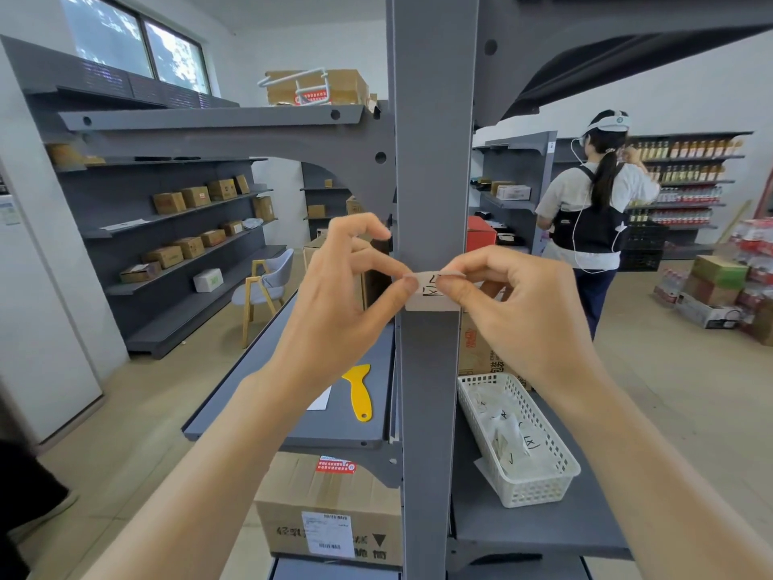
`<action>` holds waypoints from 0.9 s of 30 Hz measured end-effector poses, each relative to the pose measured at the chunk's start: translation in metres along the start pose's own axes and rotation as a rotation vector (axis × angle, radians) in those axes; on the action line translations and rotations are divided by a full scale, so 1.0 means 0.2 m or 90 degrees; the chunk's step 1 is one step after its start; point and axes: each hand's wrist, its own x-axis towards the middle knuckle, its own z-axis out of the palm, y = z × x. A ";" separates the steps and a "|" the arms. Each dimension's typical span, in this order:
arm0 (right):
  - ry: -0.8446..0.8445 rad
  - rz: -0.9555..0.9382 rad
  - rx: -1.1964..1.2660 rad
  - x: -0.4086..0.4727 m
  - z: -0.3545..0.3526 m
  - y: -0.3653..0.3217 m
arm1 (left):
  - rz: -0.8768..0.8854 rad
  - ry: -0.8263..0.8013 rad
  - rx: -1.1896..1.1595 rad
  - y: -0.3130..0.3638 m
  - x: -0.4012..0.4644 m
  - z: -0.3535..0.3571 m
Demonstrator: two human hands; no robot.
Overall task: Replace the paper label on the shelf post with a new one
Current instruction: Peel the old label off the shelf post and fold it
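Note:
A small white paper label (431, 295) with black handwritten marks lies across the front of the grey shelf post (431, 161) at mid height. My left hand (351, 286) pinches the label's left edge between thumb and forefinger. My right hand (514, 303) pinches its upper right part the same way. Both sets of fingertips cover the label's top corners, and whether it sticks to the post cannot be told.
A yellow plastic scraper (359, 391) and a white slip lie on the grey shelf (267, 395) left of the post. A white mesh basket (518, 441) with paper labels sits on the right shelf. Cardboard boxes stand below. A person (594, 215) stands in the right aisle.

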 end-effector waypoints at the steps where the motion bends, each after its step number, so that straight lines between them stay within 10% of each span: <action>1: 0.004 -0.004 -0.002 -0.01 0.00 0.00 | -0.002 0.004 -0.016 0.00 0.00 0.00; 27: 0.006 0.057 0.189 0.02 -0.02 -0.10 | 0.063 0.035 0.029 0.05 -0.05 -0.02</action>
